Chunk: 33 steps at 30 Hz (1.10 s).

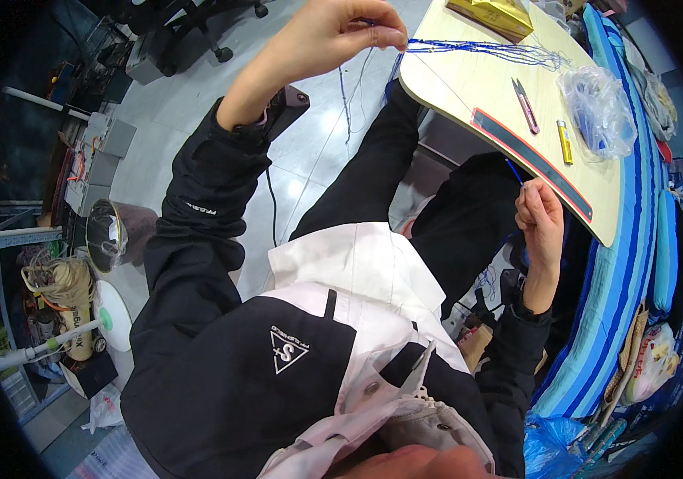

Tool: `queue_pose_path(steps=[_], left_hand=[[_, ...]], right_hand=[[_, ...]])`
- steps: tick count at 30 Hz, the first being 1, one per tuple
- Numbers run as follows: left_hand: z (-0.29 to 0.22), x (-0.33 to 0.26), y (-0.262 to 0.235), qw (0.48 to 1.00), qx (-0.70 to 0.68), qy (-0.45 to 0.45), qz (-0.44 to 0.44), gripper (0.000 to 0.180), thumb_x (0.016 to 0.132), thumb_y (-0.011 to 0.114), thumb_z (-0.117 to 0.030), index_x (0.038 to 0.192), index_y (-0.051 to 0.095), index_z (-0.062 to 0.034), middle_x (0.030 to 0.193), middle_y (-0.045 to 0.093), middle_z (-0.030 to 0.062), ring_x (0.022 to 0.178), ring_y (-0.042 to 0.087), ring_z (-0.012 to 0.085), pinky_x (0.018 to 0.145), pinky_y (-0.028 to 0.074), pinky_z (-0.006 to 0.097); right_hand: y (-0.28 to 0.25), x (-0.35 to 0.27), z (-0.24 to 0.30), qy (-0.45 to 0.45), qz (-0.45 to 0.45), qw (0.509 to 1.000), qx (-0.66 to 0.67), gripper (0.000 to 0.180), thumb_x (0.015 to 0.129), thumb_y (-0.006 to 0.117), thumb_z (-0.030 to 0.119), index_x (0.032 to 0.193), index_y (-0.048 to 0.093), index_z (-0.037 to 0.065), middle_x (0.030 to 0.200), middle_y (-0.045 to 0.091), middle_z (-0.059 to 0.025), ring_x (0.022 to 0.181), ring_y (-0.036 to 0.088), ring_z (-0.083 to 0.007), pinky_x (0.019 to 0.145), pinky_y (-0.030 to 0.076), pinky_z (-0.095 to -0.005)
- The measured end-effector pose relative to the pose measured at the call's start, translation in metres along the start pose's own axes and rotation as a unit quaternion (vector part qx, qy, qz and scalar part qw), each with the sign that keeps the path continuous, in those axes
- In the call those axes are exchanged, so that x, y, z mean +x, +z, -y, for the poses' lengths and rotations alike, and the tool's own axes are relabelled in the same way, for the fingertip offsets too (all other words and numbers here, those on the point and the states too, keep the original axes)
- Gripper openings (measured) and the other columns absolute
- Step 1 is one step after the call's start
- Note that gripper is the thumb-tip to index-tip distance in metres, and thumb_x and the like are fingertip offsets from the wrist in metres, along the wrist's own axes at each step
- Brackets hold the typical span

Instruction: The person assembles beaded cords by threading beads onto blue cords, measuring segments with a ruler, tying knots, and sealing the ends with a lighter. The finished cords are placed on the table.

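Note:
My left hand (345,33) is raised over the corner of the pale table (445,76), fingers pinched on a bundle of blue beaded strands (453,45). The strands stretch right across the tabletop, ending in loose pale threads. One blue strand (346,104) hangs below this hand above the floor. Lower right, beside the table's near edge, my right hand (541,211) is closed on a thin blue strand (515,171) whose end sticks up past the fingertips. On the table between them lie thread snips (526,107), a yellow lighter (565,144) and a dark, red-edged strip (533,164).
A gold box (497,16) and a clear plastic bag (597,112) sit on the table. Blue striped cloth (637,199) runs along its right side. Left are a waste bin (118,231), a coil of rope (58,279) and a wheeled chair base (214,40).

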<state>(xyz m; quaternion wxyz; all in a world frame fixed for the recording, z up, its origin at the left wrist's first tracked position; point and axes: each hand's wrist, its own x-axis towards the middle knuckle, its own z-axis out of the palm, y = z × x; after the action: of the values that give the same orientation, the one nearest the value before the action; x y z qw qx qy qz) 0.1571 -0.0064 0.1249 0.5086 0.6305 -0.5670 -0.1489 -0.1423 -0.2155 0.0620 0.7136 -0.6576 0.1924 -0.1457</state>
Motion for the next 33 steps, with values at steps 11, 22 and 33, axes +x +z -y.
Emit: queue_pose_path(steps=[11,22,33], left_hand=[[-0.001,0.001,-0.003,0.979,0.158,0.093,-0.093,0.003,0.079,0.063,-0.001,0.08,0.062,0.0003,0.071,0.055,0.0084,0.062,0.054,0.016,0.055,0.041,0.025],[0.003,-0.016,-0.041,0.941,0.182,0.062,-0.279,0.004,0.081,0.057,0.006,0.079,0.059,0.0034,0.073,0.05,0.0019,0.064,0.049,0.0069,0.057,0.038,0.019],[0.042,-0.035,-0.077,0.931,0.145,0.112,-0.316,0.009,0.086,0.059,-0.008,0.088,0.062,0.0005,0.081,0.058,0.001,0.074,0.053,0.0074,0.067,0.041,0.018]], right_hand=[[-0.029,-0.017,-0.024,0.019,-0.023,0.999,-0.015,0.016,0.093,0.051,0.02,0.085,0.052,0.007,0.064,0.041,0.0042,0.05,0.03,-0.0019,0.044,0.022,-0.0178],[-0.144,-0.106,-0.083,0.069,-0.112,0.991,0.028,0.016,0.092,0.053,0.02,0.082,0.053,0.008,0.066,0.046,0.0049,0.052,0.034,-0.0022,0.046,0.024,-0.0177],[-0.188,-0.139,-0.094,0.061,-0.159,0.985,-0.019,0.017,0.093,0.052,0.024,0.086,0.051,0.009,0.066,0.043,0.0043,0.052,0.032,-0.003,0.046,0.025,-0.0172]])
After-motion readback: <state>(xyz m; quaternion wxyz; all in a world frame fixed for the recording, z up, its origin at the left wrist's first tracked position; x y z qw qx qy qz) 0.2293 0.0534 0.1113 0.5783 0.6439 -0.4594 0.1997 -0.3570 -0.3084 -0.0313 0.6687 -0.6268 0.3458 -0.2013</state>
